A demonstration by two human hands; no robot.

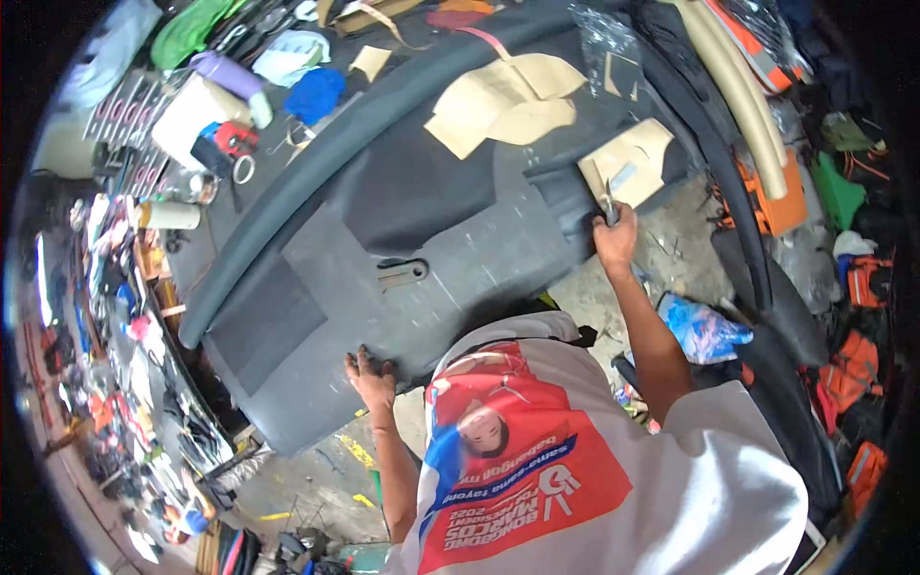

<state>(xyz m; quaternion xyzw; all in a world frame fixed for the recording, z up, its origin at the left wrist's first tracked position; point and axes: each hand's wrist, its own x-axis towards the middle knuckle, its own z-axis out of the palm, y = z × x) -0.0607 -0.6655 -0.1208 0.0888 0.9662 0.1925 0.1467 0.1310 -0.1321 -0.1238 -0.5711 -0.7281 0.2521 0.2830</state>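
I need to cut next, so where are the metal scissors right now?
In the head view, upper right: the metal scissors are in the right hand, beside the tan paper pattern.

White T-shirt (671, 479) with red-blue print

Purple bottle (228, 75), blue cloth (313, 94), orange box (778, 206).

Paper patterns (508, 105) on sheet (422, 240); scissors (609, 203) rightward
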